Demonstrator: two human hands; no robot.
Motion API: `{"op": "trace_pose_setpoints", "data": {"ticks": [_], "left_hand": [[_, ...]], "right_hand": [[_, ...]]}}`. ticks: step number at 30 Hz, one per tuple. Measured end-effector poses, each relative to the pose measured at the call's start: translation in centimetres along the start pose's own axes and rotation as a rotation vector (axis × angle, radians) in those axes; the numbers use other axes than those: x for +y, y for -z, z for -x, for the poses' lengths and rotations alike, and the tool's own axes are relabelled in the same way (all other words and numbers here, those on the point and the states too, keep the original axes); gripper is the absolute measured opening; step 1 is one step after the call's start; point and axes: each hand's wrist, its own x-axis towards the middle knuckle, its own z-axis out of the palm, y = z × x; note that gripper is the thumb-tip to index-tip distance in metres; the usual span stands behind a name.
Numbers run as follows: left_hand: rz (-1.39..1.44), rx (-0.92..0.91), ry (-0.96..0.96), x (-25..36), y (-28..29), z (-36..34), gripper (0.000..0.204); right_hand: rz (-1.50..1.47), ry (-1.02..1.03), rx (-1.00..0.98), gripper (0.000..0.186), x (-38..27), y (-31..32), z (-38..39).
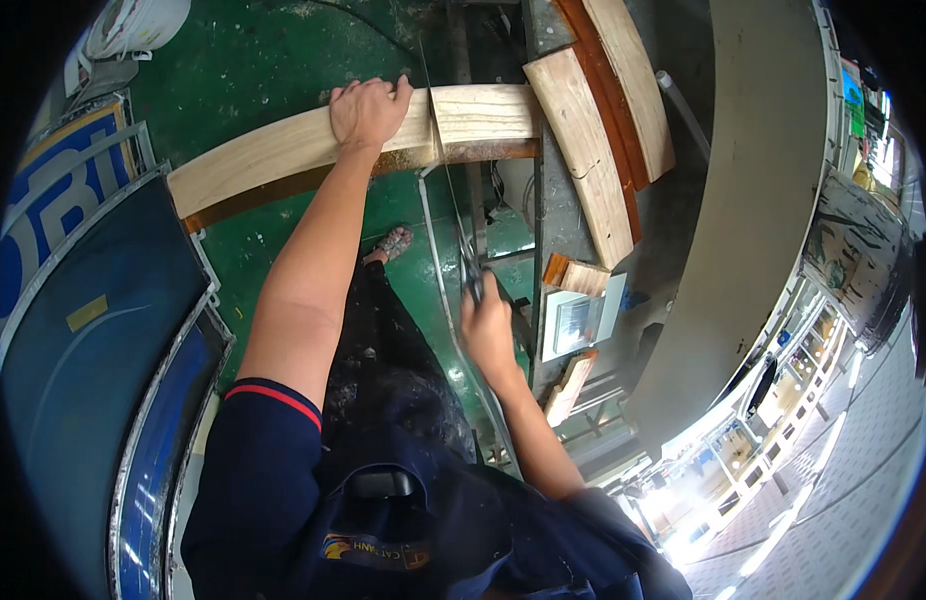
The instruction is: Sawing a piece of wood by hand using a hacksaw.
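Observation:
A long, pale wooden plank (253,157), slightly curved, lies across the upper middle with a darker brown side facing me. My left hand (368,117) is closed over it, thumb and fingers on its top and far edge, just left of the saw. In my right hand (489,335) is the dark handle of a handsaw (446,170). Its long thin blade runs from my fist up across the plank, standing close to my left hand. Whether the blade is in a cut or only against the wood, I cannot tell.
More pale wooden pieces (589,165) lie on the grey bench (563,215) at right, with small offcuts (585,278) nearer. Large framed panels (103,330) lean at left. A white bucket (133,28) stands far left on the green floor (253,70). My foot (394,243) shows below the plank.

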Motion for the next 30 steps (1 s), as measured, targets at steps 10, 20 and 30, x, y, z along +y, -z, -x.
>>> {"op": "trace_pose_setpoints", "data": {"ticks": [10, 20, 30], "left_hand": [[0.028, 0.061, -0.040, 1.7, -0.9, -0.4, 0.048], [-0.004, 0.021, -0.039, 0.1, -0.1, -0.4, 0.044], [-0.030, 0.010, 0.021, -0.3, -0.8, -1.3, 0.049]], "right_hand": [[0.032, 0.051, 0.048, 0.019, -5.1, -0.9, -12.5], [0.000, -0.004, -0.018, 0.016, -4.4, 1.4, -5.1], [-0.013, -0.026, -0.040, 0.020, -4.4, 2.7, -2.3]]}}
